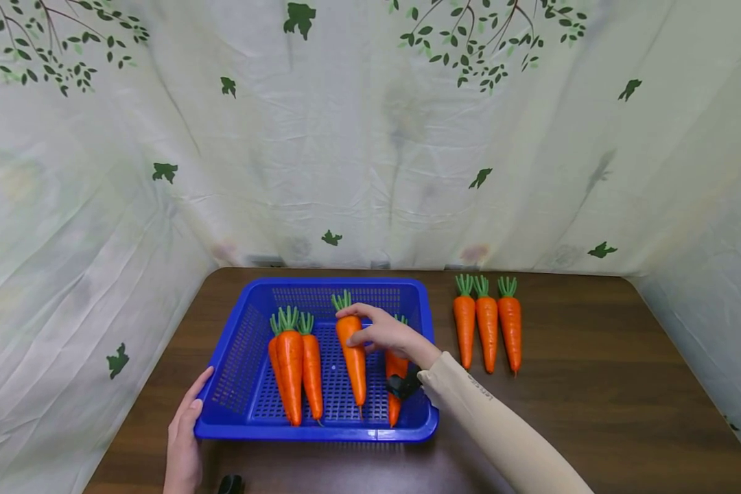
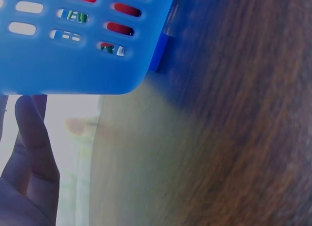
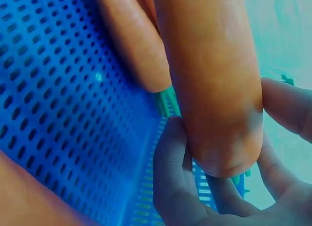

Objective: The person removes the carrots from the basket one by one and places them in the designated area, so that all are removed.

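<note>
My right hand [image 1: 383, 333] pinches an orange carrot [image 1: 353, 357] near its thick, green-topped end, over the inside of a blue perforated basket [image 1: 318, 434]. In the right wrist view the thumb and fingers lie on opposite sides of this carrot [image 3: 214, 80]. Outside the basket's front left corner, my left hand [image 1: 184, 439] touches its side with extended fingers; the left wrist view shows the fingers [image 2: 36, 138] right at the basket's edge. Inside, several carrots [image 1: 291, 377] lie together on the left. Another carrot [image 1: 395, 408] on the right is partly hidden by my wrist.
Three carrots [image 1: 486, 326] lie side by side on the brown wooden table [image 1: 593, 412], right of the basket, tops pointing away. A pale curtain [image 1: 370, 137] with leaf prints hangs behind and at both sides. A dark object [image 1: 230, 484] shows at the bottom edge near my left wrist.
</note>
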